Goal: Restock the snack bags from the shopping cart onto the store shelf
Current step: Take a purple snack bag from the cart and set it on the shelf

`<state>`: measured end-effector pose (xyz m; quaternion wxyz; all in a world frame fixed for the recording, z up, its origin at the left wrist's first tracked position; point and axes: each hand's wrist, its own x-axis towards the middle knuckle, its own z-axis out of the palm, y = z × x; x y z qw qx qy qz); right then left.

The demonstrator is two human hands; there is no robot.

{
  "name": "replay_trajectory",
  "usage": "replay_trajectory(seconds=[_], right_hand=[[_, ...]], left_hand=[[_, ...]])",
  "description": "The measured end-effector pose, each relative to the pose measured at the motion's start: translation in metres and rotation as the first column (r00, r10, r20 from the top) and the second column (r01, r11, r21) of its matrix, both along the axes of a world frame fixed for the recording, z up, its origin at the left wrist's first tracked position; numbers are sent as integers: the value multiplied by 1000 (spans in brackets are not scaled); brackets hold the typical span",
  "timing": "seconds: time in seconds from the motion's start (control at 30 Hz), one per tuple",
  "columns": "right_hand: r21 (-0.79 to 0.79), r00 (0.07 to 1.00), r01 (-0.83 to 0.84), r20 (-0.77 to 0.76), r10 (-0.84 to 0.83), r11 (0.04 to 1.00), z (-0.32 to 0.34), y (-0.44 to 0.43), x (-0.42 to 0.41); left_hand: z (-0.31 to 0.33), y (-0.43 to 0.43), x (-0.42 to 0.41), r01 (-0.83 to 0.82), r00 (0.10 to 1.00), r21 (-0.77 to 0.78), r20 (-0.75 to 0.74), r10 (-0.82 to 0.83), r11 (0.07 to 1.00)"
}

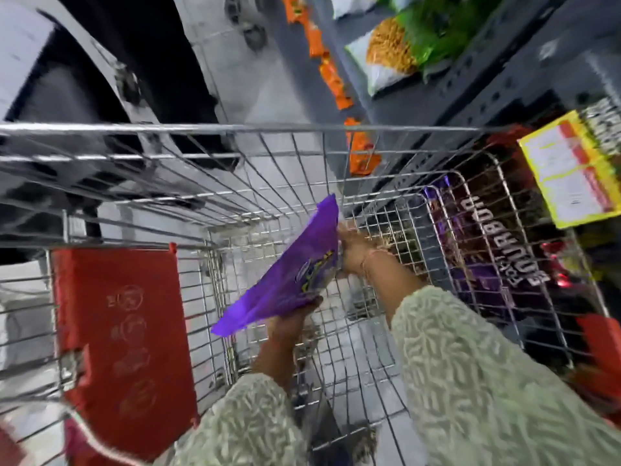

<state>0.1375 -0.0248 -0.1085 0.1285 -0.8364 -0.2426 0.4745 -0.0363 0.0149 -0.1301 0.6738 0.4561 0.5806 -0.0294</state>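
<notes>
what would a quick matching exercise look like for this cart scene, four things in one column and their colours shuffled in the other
Things:
1. snack bag held in both hands
2. child seat flap of the cart
3. price tag card on the shelf at the right
4. hanging packet strip beyond the cart

Colours:
A. orange
B. purple
C. yellow
D. red

Pairs: 1-B, 2-D, 3-C, 4-A
</notes>
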Motion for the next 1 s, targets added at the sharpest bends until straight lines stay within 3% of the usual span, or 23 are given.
replay_trajectory(seconds=[0.07,0.13,0.17,0.23,0.37,0.5,0.63,0.7,0.87,1.0], right_hand=[[12,996,-80,-29,80,997,-4,5,-2],[50,990,-138,-1,139,989,3,-1,-3],[56,989,-131,-62,134,990,13,-6,-4],[30,991,71,-120,-67,997,29,-24,-6],[256,937,340,-171,-304,905,98,-72,-18],[502,824,567,-324,-466,653,179,-128,-48],[688,792,513,-148,-592,514,238,-192,-81],[758,751,500,-138,-645,420,258,-223,-95],[850,567,500,-176,-805,167,286,-308,-128],[894,416,448,-208,-885,1,293,-371,-133]], left_hand=[[2,5,6,17,994,74,109,-25,997],[11,10,9,47,992,158,110,-65,986],[18,13,9,74,990,207,104,-97,975],[34,17,7,112,973,213,176,-151,971],[91,19,16,274,890,187,322,-323,943],[166,7,27,404,760,236,451,-468,884],[231,-34,32,504,582,374,519,-626,779],[257,-56,34,545,492,424,537,-685,723],[314,-130,56,675,204,517,555,-807,527],[341,-205,93,725,51,562,534,-844,399]])
